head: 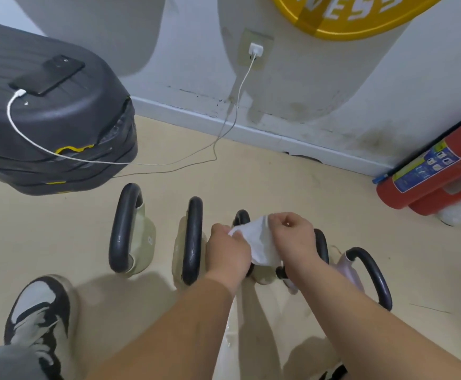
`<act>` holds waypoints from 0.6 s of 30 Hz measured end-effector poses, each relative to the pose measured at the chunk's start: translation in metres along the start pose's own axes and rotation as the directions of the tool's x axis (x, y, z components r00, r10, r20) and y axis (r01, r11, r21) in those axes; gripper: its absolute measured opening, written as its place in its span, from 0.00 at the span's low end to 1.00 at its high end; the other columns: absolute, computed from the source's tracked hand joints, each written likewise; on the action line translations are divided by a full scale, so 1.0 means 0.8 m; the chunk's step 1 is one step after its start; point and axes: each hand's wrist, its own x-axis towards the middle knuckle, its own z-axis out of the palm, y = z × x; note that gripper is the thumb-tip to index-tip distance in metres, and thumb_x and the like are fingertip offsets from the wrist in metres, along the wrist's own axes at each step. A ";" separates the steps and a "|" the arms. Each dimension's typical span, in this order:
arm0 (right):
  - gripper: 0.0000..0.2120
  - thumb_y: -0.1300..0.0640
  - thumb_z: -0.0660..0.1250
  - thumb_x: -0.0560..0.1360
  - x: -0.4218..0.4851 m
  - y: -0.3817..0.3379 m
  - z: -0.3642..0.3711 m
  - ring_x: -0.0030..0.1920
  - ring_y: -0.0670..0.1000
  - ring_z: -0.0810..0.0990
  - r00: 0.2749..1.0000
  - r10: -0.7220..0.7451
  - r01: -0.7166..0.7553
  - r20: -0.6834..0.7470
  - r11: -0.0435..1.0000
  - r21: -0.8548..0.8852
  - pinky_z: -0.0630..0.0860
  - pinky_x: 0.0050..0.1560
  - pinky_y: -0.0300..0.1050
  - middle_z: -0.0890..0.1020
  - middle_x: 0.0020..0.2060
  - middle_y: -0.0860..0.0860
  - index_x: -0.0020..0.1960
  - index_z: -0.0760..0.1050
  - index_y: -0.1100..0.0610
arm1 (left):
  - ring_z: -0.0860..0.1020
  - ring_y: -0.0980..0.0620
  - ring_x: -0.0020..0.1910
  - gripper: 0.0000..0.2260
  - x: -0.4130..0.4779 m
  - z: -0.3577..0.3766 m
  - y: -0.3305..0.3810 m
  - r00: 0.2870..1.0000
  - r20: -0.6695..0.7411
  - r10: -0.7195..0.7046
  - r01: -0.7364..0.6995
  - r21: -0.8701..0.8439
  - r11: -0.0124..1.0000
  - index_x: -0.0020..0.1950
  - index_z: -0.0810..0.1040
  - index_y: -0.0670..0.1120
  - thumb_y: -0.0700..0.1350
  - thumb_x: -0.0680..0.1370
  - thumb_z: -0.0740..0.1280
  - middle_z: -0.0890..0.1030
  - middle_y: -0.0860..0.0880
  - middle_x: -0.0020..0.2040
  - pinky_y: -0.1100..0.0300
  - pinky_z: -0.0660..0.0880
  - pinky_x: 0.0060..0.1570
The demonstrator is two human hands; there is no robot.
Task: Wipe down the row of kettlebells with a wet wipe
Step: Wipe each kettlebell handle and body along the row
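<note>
1. The one head camera is looking forward and steeply down, facing the wall [185, 86] at 12 o'clock.
2. It is hovering close over the left hand [228, 253] and right hand [292, 239], which are framing the wipe [256, 242] at centre, with forearms entering from 6 o'clock.
3. The kettlebells [126, 229] are sitting just beyond, on the floor [278, 182].
4. The wide lens is curving the edges, taking in a platform [59, 127] at 10 o'clock, an extinguisher [427, 182] at 3 o'clock and a shoe [37, 314] at 8 o'clock.
</note>
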 end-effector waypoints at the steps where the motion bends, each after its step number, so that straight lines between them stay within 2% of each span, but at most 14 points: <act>1: 0.09 0.55 0.65 0.80 0.007 -0.003 0.005 0.48 0.55 0.85 0.998 -0.060 0.061 0.008 0.997 -0.039 0.81 0.49 0.49 0.86 0.43 0.50 0.47 0.82 0.58 | 0.81 0.47 0.47 0.07 0.004 0.002 0.006 0.999 -0.024 0.044 -0.043 0.031 0.999 0.59 0.71 0.48 0.48 0.84 0.59 0.81 0.48 0.49 0.57 0.75 0.40; 3: 0.10 0.52 0.64 0.82 0.022 -0.010 0.015 0.55 0.53 0.83 0.993 -0.112 0.115 0.032 0.988 -0.105 0.78 0.53 0.47 0.85 0.53 0.48 0.57 0.82 0.53 | 0.80 0.47 0.48 0.07 0.014 0.005 0.019 0.996 -0.052 0.075 -0.069 0.123 0.990 0.60 0.70 0.47 0.47 0.84 0.59 0.79 0.49 0.50 0.57 0.72 0.39; 5: 0.17 0.54 0.60 0.84 0.032 -0.011 0.024 0.65 0.53 0.78 0.988 -0.138 0.150 0.074 0.972 -0.184 0.70 0.59 0.42 0.77 0.67 0.50 0.71 0.75 0.53 | 0.80 0.44 0.52 0.10 0.027 0.012 0.023 0.999 -0.040 0.023 -0.012 0.260 0.965 0.63 0.68 0.45 0.43 0.82 0.61 0.77 0.47 0.54 0.55 0.74 0.45; 7: 0.19 0.59 0.58 0.84 0.031 -0.003 0.032 0.75 0.51 0.70 0.971 -0.221 0.239 0.096 0.933 -0.269 0.63 0.65 0.37 0.69 0.75 0.51 0.74 0.73 0.55 | 0.80 0.42 0.54 0.13 0.040 0.021 0.019 0.996 0.009 -0.087 0.079 0.330 0.941 0.63 0.68 0.42 0.42 0.80 0.62 0.76 0.45 0.57 0.53 0.75 0.46; 8: 0.19 0.60 0.58 0.84 0.030 0.003 0.036 0.77 0.51 0.67 0.962 -0.248 0.271 0.110 0.913 -0.306 0.62 0.68 0.37 0.69 0.76 0.52 0.73 0.74 0.56 | 0.80 0.43 0.52 0.12 0.048 0.024 0.012 0.990 0.028 -0.136 0.122 0.283 0.951 0.62 0.69 0.42 0.42 0.79 0.61 0.77 0.44 0.55 0.52 0.74 0.45; 9: 0.18 0.60 0.57 0.83 0.028 0.011 0.041 0.76 0.52 0.69 0.961 -0.244 0.275 0.132 0.901 -0.336 0.64 0.71 0.40 0.72 0.75 0.53 0.70 0.77 0.56 | 0.79 0.43 0.48 0.10 0.052 0.026 0.007 0.983 0.063 -0.171 0.157 0.179 0.971 0.59 0.73 0.42 0.42 0.79 0.60 0.79 0.44 0.51 0.53 0.74 0.44; 10: 0.16 0.60 0.57 0.83 0.027 0.020 0.045 0.71 0.54 0.75 0.965 -0.207 0.252 0.161 0.904 -0.345 0.71 0.70 0.45 0.78 0.68 0.54 0.65 0.79 0.56 | 0.78 0.44 0.43 0.09 0.054 0.026 0.001 0.974 0.108 -0.199 0.194 0.053 0.979 0.54 0.76 0.42 0.42 0.78 0.59 0.79 0.44 0.47 0.53 0.73 0.44; 12: 0.11 0.56 0.57 0.83 0.022 0.031 0.055 0.53 0.57 0.84 0.968 -0.072 0.140 0.241 0.950 -0.278 0.82 0.56 0.54 0.84 0.50 0.55 0.56 0.78 0.55 | 0.75 0.44 0.39 0.08 0.062 0.028 -0.011 0.960 0.132 -0.245 0.259 -0.100 0.961 0.41 0.75 0.43 0.42 0.78 0.59 0.78 0.43 0.40 0.52 0.73 0.45; 13: 0.10 0.54 0.56 0.84 0.020 0.035 0.060 0.47 0.57 0.84 0.960 -0.010 0.077 0.280 0.970 -0.231 0.83 0.51 0.55 0.84 0.46 0.53 0.55 0.76 0.53 | 0.75 0.44 0.39 0.09 0.065 0.028 -0.017 0.959 0.116 -0.260 0.275 -0.142 0.951 0.38 0.73 0.44 0.43 0.78 0.60 0.77 0.43 0.39 0.52 0.75 0.47; 15: 0.08 0.53 0.56 0.85 0.021 0.038 0.070 0.46 0.55 0.83 0.948 0.025 0.055 0.317 0.969 -0.240 0.82 0.48 0.52 0.81 0.46 0.51 0.59 0.72 0.52 | 0.80 0.44 0.42 0.10 0.071 0.032 -0.034 0.950 0.079 -0.302 0.312 -0.222 0.924 0.43 0.75 0.45 0.49 0.80 0.61 0.82 0.44 0.42 0.48 0.80 0.54; 18: 0.08 0.55 0.60 0.83 0.035 0.029 0.090 0.45 0.54 0.79 0.947 0.076 0.046 0.311 0.928 -0.369 0.75 0.40 0.47 0.77 0.47 0.52 0.60 0.65 0.55 | 0.83 0.47 0.47 0.18 0.070 0.036 -0.060 0.907 0.080 -0.414 0.412 -0.376 0.830 0.53 0.80 0.45 0.56 0.77 0.58 0.85 0.47 0.48 0.48 0.79 0.58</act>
